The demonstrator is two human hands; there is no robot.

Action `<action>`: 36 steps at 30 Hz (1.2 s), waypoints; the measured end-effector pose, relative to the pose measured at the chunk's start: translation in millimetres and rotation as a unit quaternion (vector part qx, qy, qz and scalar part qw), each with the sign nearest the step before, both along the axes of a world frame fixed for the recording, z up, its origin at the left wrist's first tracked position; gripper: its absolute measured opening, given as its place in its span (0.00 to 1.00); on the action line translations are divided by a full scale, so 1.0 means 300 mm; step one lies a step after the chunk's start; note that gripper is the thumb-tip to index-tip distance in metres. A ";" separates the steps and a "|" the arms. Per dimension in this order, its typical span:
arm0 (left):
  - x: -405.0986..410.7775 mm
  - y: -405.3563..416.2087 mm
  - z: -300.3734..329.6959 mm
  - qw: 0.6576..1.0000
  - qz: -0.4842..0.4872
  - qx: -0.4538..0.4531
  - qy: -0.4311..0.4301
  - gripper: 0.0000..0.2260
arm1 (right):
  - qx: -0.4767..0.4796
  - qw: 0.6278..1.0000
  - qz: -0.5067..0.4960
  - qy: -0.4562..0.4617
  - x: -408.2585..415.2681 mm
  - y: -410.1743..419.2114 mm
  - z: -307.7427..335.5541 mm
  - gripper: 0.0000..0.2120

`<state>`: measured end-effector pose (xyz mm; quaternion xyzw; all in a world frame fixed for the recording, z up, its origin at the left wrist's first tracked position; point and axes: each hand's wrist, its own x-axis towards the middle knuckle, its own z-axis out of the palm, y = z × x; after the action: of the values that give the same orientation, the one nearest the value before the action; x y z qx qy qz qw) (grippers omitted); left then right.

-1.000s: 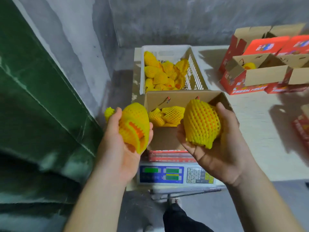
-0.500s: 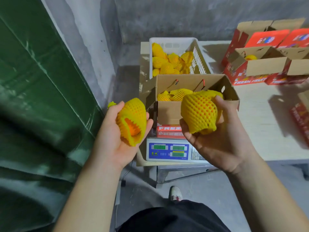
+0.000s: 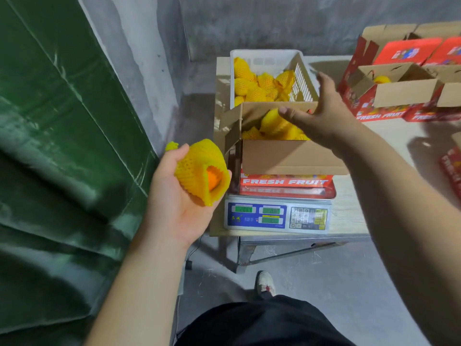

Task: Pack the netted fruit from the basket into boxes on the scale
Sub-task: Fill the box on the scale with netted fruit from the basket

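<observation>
Right hand now empty over box; one netted fruit left.

A fruit-packing back room, bare and workaday; rough concrete walls and floor, a green tarpaulin hanging at the left. An electronic price scale sits on a plain table; red "FRESH FRUIT" cartons stand open nearby.

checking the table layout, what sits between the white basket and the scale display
In the head view, the open cardboard box on the scale fills that stretch, netted fruit inside, right hand above it, basket directly behind.
</observation>
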<state>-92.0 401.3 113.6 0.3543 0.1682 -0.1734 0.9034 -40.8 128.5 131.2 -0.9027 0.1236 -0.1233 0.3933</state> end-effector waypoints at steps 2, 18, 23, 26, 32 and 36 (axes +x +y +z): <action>-0.004 0.009 -0.013 0.999 -0.014 -0.019 -0.038 0.08 | 0.045 0.999 0.020 -0.024 -0.070 0.033 -0.035 0.41; -0.008 -0.113 -0.008 0.985 -0.066 0.053 -0.149 0.27 | 0.287 0.940 0.184 -0.001 -0.301 0.309 -0.057 0.34; -0.027 -0.144 0.004 0.984 -0.079 0.069 -0.147 0.29 | 0.250 0.949 0.185 -0.052 -0.316 0.315 -0.121 0.31; -0.019 -0.123 0.012 0.975 -0.116 0.084 -0.167 0.29 | 0.247 0.953 0.134 -0.112 -0.306 0.308 -0.138 0.29; 0.030 -0.033 0.028 0.972 -0.102 0.108 -0.181 0.19 | 0.081 0.968 -0.048 -0.233 -0.172 0.156 -0.113 0.33; 0.018 -0.034 0.018 0.976 -0.090 0.122 -0.158 0.19 | -0.020 0.993 -0.044 -0.111 -0.060 -0.028 -0.086 0.44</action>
<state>-86.4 391.2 118.9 0.4989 0.0110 -0.1740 0.8490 -58.8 120.1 105.4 -0.8848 0.1159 -0.2422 0.3808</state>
